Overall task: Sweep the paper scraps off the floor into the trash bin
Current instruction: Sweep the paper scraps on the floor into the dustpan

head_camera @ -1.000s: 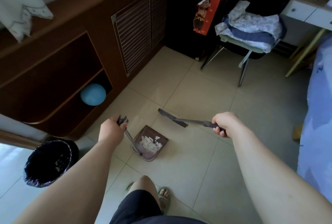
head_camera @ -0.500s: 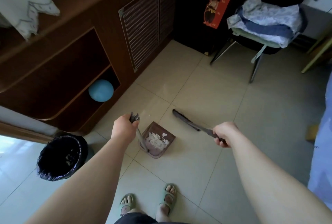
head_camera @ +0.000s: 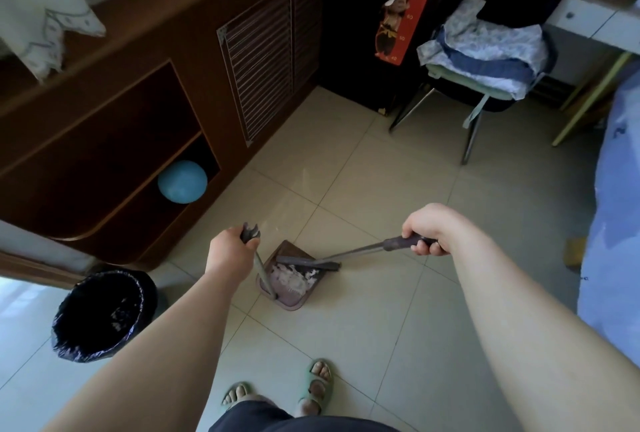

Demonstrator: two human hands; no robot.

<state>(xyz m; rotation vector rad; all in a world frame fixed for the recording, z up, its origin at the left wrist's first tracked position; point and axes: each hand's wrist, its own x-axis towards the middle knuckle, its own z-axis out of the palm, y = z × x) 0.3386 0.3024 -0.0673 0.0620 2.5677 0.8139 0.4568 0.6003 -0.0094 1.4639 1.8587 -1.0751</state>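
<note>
With fingers of the left hand (head_camera: 230, 255) clamped round the dustpan handle (head_camera: 265, 275) and those of the right hand (head_camera: 433, 229) round the broom grip (head_camera: 401, 243), press the bristles (head_camera: 308, 263) over the paper scraps (head_camera: 294, 278) heaped in the dustpan (head_camera: 291, 303). Lift level, carry low to the trash bin (head_camera: 86, 353) at left, tip slowly.

You're in a home bedroom: beyond your right hand (head_camera: 427, 229) stands a chair (head_camera: 495, 105) piled with clothes (head_camera: 485, 47), a bed (head_camera: 616, 206) lies to its right, and a wooden cabinet (head_camera: 104, 112) stands left of your left hand (head_camera: 230, 251).
</note>
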